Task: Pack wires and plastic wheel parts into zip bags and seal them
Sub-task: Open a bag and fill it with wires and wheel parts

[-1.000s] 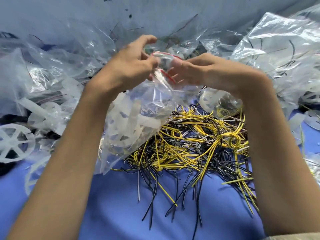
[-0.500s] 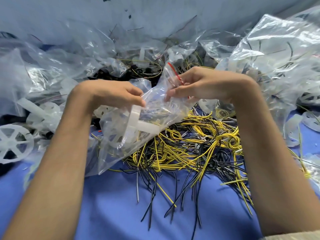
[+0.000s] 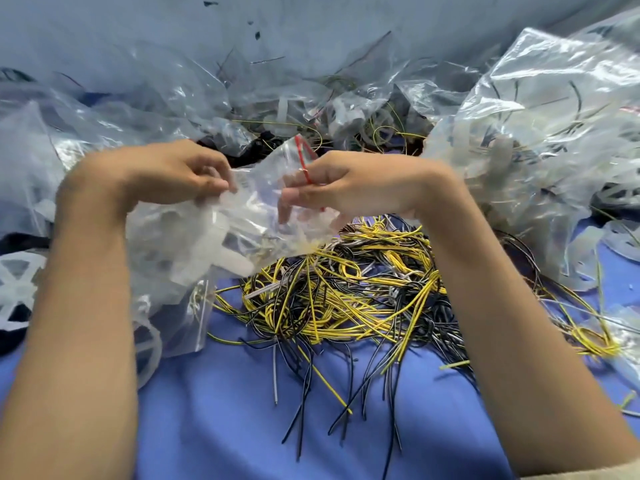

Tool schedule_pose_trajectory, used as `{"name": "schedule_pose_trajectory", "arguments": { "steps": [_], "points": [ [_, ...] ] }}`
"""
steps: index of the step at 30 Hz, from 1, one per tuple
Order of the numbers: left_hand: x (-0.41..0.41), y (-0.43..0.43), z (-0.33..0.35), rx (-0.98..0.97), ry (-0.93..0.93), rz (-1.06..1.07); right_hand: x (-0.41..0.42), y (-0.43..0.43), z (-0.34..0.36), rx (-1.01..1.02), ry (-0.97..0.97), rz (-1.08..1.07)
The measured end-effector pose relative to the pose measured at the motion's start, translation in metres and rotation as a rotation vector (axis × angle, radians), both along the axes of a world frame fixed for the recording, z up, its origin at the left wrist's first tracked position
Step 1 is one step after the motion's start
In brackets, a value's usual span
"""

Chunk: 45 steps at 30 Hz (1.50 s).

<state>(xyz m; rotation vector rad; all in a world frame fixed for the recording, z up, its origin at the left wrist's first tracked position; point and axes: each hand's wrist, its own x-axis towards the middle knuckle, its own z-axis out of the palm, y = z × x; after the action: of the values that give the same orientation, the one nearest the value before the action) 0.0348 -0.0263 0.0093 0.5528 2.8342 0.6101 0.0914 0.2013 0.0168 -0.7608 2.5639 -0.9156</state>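
Observation:
A clear zip bag (image 3: 256, 216) with a red seal strip hangs between both hands, holding white plastic wheel parts and some wire. My left hand (image 3: 166, 171) pinches the bag's upper left part. My right hand (image 3: 346, 183) grips the red-striped mouth at the right. Under the bag lies a tangled heap of yellow, black and white wires (image 3: 349, 289) on the blue table cover (image 3: 242, 410). A loose white spoked wheel (image 3: 15, 289) lies at the far left edge.
Crumpled clear bags with wheel parts and wires pile up along the back (image 3: 311, 109). A large clear bag (image 3: 554, 133) bulges at the right. Loose white plastic pieces (image 3: 609, 244) lie at the right. A grey wall rises behind.
Both hands have come down from the raised position. The left hand dropped to the bag's body, then rose to pinch it near the top; the bag's mouth now tilts right.

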Motion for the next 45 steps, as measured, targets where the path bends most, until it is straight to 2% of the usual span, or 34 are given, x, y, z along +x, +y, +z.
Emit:
{"name": "schedule_pose_trajectory", "arguments": {
  "steps": [2, 5, 6, 10, 14, 17, 19, 23, 25, 29, 31, 33, 35, 40, 45],
  "points": [
    [-0.001, 0.010, 0.002, 0.087, 0.057, 0.028, -0.002, -0.001, 0.000, -0.005, 0.137, 0.009],
    [0.006, 0.032, 0.014, 0.419, 0.160, 0.052, -0.003, -0.002, 0.003, -0.114, 0.219, 0.032],
    [0.010, 0.039, 0.018, 0.467, 0.200, 0.042, -0.005, -0.002, 0.004, -0.129, 0.252, 0.049],
    [0.019, 0.057, 0.024, 0.390, 0.281, -0.014, -0.006, -0.004, 0.003, -0.086, 0.397, 0.069],
    [0.018, 0.055, 0.022, 0.380, 0.283, -0.004, -0.008, -0.003, 0.000, -0.098, 0.397, 0.017],
    [0.014, 0.049, 0.019, 0.293, 0.386, 0.128, -0.012, 0.000, 0.000, -0.054, 0.419, -0.102],
    [0.010, 0.043, 0.015, 0.244, 0.431, 0.244, -0.013, 0.002, -0.001, 0.045, 0.400, -0.172],
    [0.003, 0.026, 0.012, 0.119, 0.433, 0.364, -0.013, -0.002, -0.014, 0.246, 0.327, -0.209],
    [0.002, 0.022, 0.010, 0.101, 0.435, 0.396, -0.015, -0.009, -0.022, 0.265, 0.327, -0.271],
    [-0.001, 0.024, 0.008, 0.090, 0.476, 0.417, -0.018, -0.015, -0.030, 0.177, 0.373, -0.485],
    [0.000, 0.028, 0.008, 0.105, 0.471, 0.356, -0.019, -0.012, -0.029, 0.283, 0.268, -0.429],
    [0.002, 0.035, 0.006, 0.111, 0.420, 0.265, -0.017, -0.012, -0.029, 0.473, 0.151, -0.287],
    [0.001, 0.043, 0.002, 0.094, 0.396, 0.201, -0.015, -0.014, -0.031, 0.580, 0.100, -0.188],
    [-0.002, 0.048, -0.004, 0.165, 0.292, 0.044, -0.014, -0.012, -0.028, 0.563, 0.111, -0.054],
    [-0.002, 0.055, -0.006, 0.181, 0.402, -0.078, -0.014, -0.013, -0.032, 0.549, 0.082, -0.075]
  ]
}}
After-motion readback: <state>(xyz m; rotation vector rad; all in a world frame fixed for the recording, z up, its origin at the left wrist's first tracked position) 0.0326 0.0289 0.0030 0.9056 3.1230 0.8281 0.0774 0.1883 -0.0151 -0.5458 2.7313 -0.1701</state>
